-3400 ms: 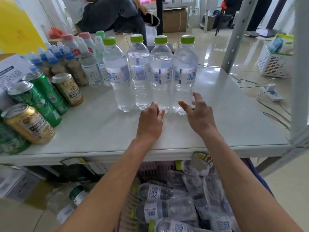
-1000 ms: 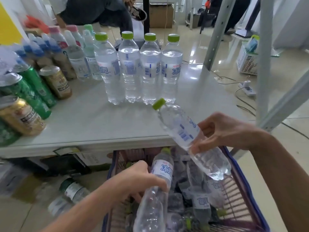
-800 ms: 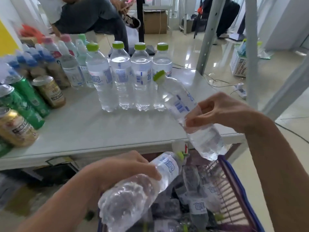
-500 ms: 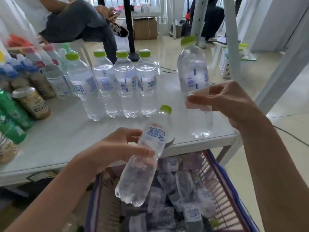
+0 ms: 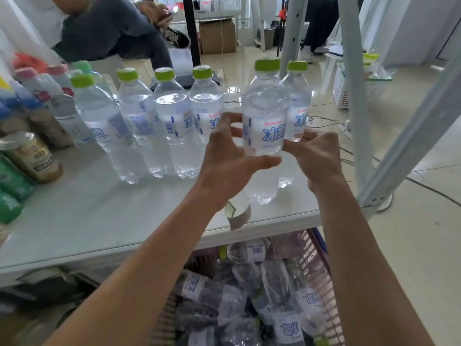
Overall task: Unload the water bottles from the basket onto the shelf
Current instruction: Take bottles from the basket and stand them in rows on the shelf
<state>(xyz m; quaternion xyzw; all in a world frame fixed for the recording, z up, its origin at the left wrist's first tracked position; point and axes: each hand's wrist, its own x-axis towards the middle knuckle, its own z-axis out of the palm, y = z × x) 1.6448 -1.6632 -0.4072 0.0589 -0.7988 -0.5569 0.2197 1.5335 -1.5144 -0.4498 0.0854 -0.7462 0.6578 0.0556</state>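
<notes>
Smooth white shelf top (image 5: 87, 221) carries four upright clear plastic water bottles with green caps (image 5: 172, 121). Left hand (image 5: 232, 156) grips a fifth bottle (image 5: 264, 126) upright; right hand (image 5: 316, 156) clasps a sixth (image 5: 298, 106). More bottles lie in the pink slatted basket (image 5: 321, 265) below.

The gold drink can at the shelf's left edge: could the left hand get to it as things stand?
Probably not right away. The left hand is wrapped around a clear green-capped water bottle held upright above the white shelf. The bare shelf front leaves a free path to the gold drink can once that bottle is set down.
</notes>
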